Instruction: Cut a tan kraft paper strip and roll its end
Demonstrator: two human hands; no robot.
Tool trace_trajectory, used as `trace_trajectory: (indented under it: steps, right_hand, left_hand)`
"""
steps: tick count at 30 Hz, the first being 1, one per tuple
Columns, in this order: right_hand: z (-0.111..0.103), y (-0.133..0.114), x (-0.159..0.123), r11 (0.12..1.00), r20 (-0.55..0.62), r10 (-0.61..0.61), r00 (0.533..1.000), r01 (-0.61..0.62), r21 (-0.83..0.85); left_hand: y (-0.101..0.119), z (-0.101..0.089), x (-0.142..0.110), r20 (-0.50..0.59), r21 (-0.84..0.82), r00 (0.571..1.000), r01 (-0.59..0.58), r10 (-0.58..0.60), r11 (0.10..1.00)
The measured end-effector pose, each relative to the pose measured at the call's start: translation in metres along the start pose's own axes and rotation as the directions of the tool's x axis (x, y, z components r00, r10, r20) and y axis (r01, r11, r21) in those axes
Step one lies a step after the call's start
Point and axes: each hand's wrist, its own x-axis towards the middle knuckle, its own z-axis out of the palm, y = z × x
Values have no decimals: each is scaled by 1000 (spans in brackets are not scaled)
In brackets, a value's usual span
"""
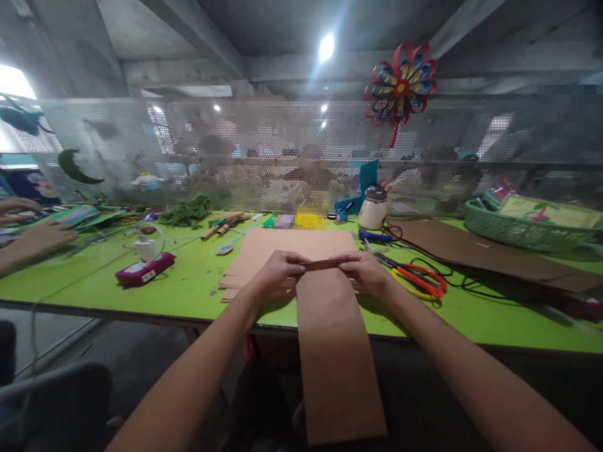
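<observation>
A long strip of brown kraft paper (336, 351) hangs from both hands over the table's front edge toward my lap. Its upper end looks folded or rolled into a narrow dark band. My left hand (282, 271) pinches the left end of that band between thumb and fingers. At the right end, my right hand (367, 271) grips it the same way. Behind and under the hands lies a stack of brown paper sheets (301, 242) on the green table. Scissors with red-orange handles (426, 280) rest just right of my right hand.
A purple power strip (146, 270) with a white plug sits left. A glue gun with a blue handle (377, 236), a cream jug (374, 210), cables and a dark brown sheet (475, 248) lie right, near a green basket (532, 229). Another person's hand (47, 242) works at far left.
</observation>
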Motion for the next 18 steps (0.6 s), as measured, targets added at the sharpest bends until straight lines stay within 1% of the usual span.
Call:
trace_trajectory:
  steps: [2,5,10,13,15,18]
  right_hand:
    - [1,-1,0,1000,-2,-18,1000,18,-12]
    - [2,-2,-2,995,-24,-56,998,54,-86]
    - [4,-5,-5,983,-47,-31,998,22,-182]
    - [9,-8,-8,979,-70,-30,997,15,-201]
    - [13,-9,-8,979,-88,-31,996,13,-203]
    - [17,-5,-7,982,-89,-34,995,17,-188]
  left_hand:
    - [-1,-3,1,26,-11,1000,4,-4,1000]
    - [-1,-5,2,24,19,1000,-14,14,1000]
    - [1,-5,2,64,105,997,-42,35,994]
    - [3,-3,-2,63,152,996,-76,67,985]
    - [5,-3,-5,90,178,993,-91,75,980]
    - [10,-4,-1,119,250,989,-110,82,962]
